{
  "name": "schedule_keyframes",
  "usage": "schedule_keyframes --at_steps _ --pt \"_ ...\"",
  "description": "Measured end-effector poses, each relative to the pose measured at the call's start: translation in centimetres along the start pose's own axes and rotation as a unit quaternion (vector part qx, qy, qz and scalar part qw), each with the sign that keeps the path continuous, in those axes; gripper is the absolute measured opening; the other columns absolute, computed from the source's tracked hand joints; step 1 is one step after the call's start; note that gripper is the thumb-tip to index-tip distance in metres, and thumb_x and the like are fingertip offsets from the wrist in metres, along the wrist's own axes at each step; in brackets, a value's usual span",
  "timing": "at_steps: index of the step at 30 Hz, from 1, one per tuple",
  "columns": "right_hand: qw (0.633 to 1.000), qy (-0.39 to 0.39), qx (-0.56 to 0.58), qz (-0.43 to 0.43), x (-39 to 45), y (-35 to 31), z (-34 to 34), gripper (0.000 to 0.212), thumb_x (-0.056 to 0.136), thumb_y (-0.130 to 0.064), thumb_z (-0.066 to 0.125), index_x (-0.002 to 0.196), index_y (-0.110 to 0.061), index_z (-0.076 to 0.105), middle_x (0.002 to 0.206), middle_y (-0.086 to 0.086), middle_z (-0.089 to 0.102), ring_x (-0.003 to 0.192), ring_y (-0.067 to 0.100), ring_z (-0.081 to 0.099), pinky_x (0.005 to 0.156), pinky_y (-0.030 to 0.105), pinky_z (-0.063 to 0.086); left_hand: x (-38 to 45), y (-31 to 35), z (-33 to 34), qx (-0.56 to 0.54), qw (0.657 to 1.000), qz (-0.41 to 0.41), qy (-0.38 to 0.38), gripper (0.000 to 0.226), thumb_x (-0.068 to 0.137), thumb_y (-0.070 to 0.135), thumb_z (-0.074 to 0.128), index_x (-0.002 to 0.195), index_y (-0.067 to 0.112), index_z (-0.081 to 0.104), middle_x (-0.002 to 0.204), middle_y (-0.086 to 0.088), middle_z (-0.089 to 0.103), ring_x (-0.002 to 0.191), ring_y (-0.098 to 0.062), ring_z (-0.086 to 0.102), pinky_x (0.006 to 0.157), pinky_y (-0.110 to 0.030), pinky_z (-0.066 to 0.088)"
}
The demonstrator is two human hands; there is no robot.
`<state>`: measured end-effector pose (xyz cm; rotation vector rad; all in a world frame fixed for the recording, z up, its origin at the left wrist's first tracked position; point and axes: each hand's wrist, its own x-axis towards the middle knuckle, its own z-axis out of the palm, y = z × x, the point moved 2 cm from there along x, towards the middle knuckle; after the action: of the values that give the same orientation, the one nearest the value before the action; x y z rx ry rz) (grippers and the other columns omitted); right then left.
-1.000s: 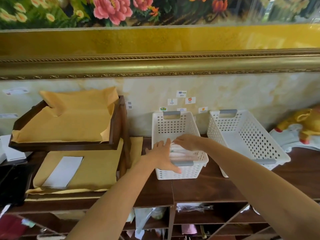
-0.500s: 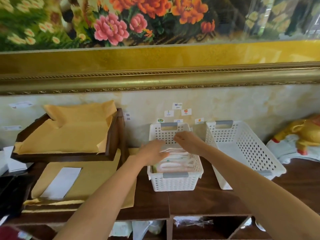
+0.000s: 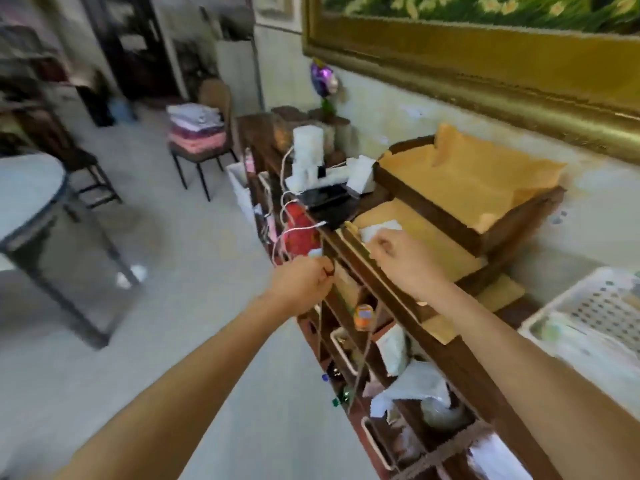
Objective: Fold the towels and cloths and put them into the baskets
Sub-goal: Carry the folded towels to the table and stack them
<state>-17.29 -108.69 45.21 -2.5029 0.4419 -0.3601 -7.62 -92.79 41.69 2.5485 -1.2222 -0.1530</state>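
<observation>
Wooden shelf unit (image 3: 460,368): long, dark, set against the wall under a gilt picture frame (image 3: 485,64); open cubbies below are crammed with bags and bottles. The view is blurred and tilted.

Round table (image 3: 24,192): pale top, far left, well apart from the shelf unit.

Chair (image 3: 197,150): across the floor, bearing a stack of folded towels and cloths (image 3: 195,128), white over pink. Judged to be the supply not yet put away; both arms point that way.

Wooden tray (image 3: 519,216): on the shelf top, lined with yellow paper.

White basket (image 3: 595,306): at the right edge on the shelf top, pale folded cloth already inside. The second basket is not in view.

Left hand (image 3: 301,282): out over the floor just in front of the shelf edge, fingers (image 3: 323,268) curled into a loose fist, nothing held.

Right hand (image 3: 405,258): over the shelf top beside a small white sheet (image 3: 381,226), fingers curled; whether they pinch that sheet cannot be told.

Handling note, as judgement: the step is fetching the next item. Best to take one piece from the top of the stack with both hands so the rest stays squared, fold on a flat surface, then carry it to the basket.
</observation>
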Motion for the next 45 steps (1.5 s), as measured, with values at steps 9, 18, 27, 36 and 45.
schedule_keyframes --at_steps 9,18,27,36,45 --pt "0.950 -0.225 -0.033 -0.216 0.3 -22.2 26.6 0.022 0.091 -0.025 0.050 0.090 -0.010 0.066 0.092 0.012 0.070 0.090 0.033 0.064 0.080 0.040 0.051 -24.8 -24.8 -4.2 -0.028 0.932 -0.360 0.043 0.031 0.096 0.031 0.051 0.124 0.017 0.057 0.118 0.000 0.065 0.111 -0.024 0.059 0.091 -0.032 0.047" --pt "0.908 -0.332 0.001 -0.255 -6.3 -42.7 46.0 0.018 0.088 -0.017 0.051 0.077 -0.007 0.062 0.082 0.012 0.067 0.080 0.031 0.062 0.072 0.036 0.050 -48.9 -41.2 -7.9 -0.066 0.840 -0.532 0.086 0.035 0.095 0.029 0.051 0.126 0.015 0.057 0.126 -0.004 0.061 0.117 -0.025 0.056 0.095 -0.035 0.047" --pt "0.872 -0.405 -0.003 -0.277 -4.5 -54.1 60.4 0.018 0.088 -0.011 0.053 0.082 -0.001 0.068 0.085 0.015 0.069 0.084 0.031 0.063 0.076 0.035 0.050 -58.7 -55.0 -6.7 -0.192 0.721 -0.657 0.104 0.027 0.093 0.027 0.054 0.115 0.014 0.062 0.123 -0.011 0.063 0.114 -0.027 0.057 0.093 -0.028 0.044" --pt "0.753 -0.524 -0.100 -0.385 -0.9 -63.3 81.9 0.016 0.091 -0.013 0.051 0.100 -0.006 0.063 0.105 0.015 0.067 0.100 0.032 0.061 0.086 0.035 0.048 -63.5 -67.9 1.4 -0.318 0.446 -0.816 0.186 0.015 0.093 0.022 0.055 0.087 0.009 0.055 0.101 -0.014 0.056 0.090 -0.024 0.049 0.077 -0.027 0.037" --pt "0.614 -0.582 -0.181 -0.502 -4.6 -70.2 100.3 0.039 0.095 -0.031 0.052 0.124 -0.004 0.049 0.128 0.016 0.054 0.117 0.031 0.051 0.093 0.034 0.042 -64.2 -76.4 12.4 -0.456 0.078 -0.782 0.418 0.024 0.092 0.030 0.058 0.082 0.008 0.055 0.090 -0.022 0.052 0.082 -0.029 0.054 0.078 -0.035 0.044"
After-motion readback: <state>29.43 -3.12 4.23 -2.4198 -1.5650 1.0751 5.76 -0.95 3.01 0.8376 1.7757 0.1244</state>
